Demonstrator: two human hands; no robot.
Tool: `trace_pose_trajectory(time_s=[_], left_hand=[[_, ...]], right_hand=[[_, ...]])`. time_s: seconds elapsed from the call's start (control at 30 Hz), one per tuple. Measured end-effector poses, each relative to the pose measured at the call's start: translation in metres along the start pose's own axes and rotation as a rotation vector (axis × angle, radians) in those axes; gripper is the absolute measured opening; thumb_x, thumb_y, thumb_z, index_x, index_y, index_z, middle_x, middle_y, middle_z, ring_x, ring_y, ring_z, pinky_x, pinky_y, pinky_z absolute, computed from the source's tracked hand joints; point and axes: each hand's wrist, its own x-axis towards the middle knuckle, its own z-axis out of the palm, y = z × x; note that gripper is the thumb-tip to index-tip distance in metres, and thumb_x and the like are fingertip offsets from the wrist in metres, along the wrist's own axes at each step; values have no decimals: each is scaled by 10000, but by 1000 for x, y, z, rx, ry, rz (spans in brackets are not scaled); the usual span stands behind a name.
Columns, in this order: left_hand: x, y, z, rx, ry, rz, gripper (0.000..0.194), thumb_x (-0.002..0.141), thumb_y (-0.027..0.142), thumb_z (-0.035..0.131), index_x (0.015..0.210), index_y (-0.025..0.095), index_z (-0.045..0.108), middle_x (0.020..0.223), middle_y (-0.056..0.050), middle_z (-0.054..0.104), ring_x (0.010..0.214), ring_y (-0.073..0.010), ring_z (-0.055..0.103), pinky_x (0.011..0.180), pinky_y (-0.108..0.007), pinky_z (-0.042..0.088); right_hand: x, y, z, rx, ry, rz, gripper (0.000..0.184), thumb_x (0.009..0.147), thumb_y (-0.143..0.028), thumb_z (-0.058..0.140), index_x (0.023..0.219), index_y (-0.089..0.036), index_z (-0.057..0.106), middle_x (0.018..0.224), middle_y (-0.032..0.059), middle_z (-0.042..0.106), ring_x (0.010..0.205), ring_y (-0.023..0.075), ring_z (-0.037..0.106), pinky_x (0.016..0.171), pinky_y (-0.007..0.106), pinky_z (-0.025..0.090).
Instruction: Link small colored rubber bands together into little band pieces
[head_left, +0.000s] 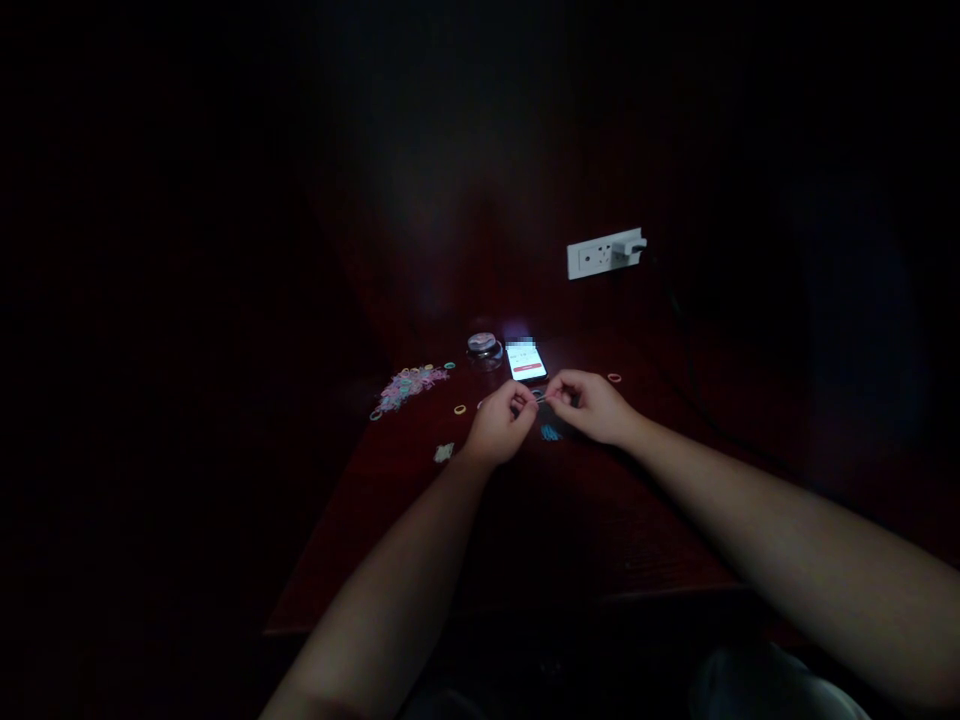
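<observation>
In the head view, a person's two bare hands are meeting above a dark red tabletop [360, 530] in a dim room. The left hand [499, 422] and right hand [589, 403] are each pinching, fingertips closed, on a thin piece [541, 399] running between them; it is probably a band, though it is too small to be sure. Both hands are using a fingertip grip, presumably because the piece is so slight.

Just beyond them a lit phone [526, 362] is facing the person, likely so its screen can be seen. A jar [484, 351] is standing to its left. Farther left, a multicoloured pile [412, 387] of bands is lying within the left hand's reach. A yellow band [460, 409] is resting between pile and hand. Nearer, a pale bunch [444, 453] and a blue bunch [551, 432] are sitting apart, seemingly grouped by colour. A pink band [615, 378] is lying at right, below a wall socket [606, 254].
</observation>
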Motion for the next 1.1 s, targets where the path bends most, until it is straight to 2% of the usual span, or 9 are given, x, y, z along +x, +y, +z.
trace_pose_trajectory(time_s=[0.3, 0.5, 0.73, 1.1], left_hand=[[0, -2, 0, -6, -6, -17, 46, 821, 199, 546, 834, 167, 576, 799, -11, 637, 695, -109, 578, 603, -205, 441], [-1, 2, 1, -24, 28, 55, 245, 795, 258, 637, 1025, 175, 617, 932, -54, 671, 766, -121, 606, 663, -226, 478], [1, 3, -1, 12, 55, 89, 115, 821, 243, 608, 878, 172, 679, 842, -37, 686, 723, -122, 601, 654, -232, 481], [0, 2, -1, -3, 32, 66, 105, 822, 227, 579, 859, 160, 651, 817, -28, 661, 709, -112, 585, 611, -204, 453]], right_hand=[[-1, 3, 0, -33, -6, -4, 120, 775, -247, 569, 741, -141, 616, 629, 1, 529, 556, 104, 458, 507, 222, 365], [0, 6, 0, -52, -39, 4, 120, 761, -236, 575, 765, -132, 634, 661, 20, 573, 559, 110, 472, 512, 229, 376], [1, 4, 0, -43, -60, 25, 117, 749, -235, 569, 759, -130, 620, 641, 14, 563, 550, 107, 473, 507, 223, 372], [-1, 0, 0, -17, -31, 6, 23, 719, -150, 550, 740, -147, 557, 641, -6, 525, 565, 100, 464, 522, 217, 371]])
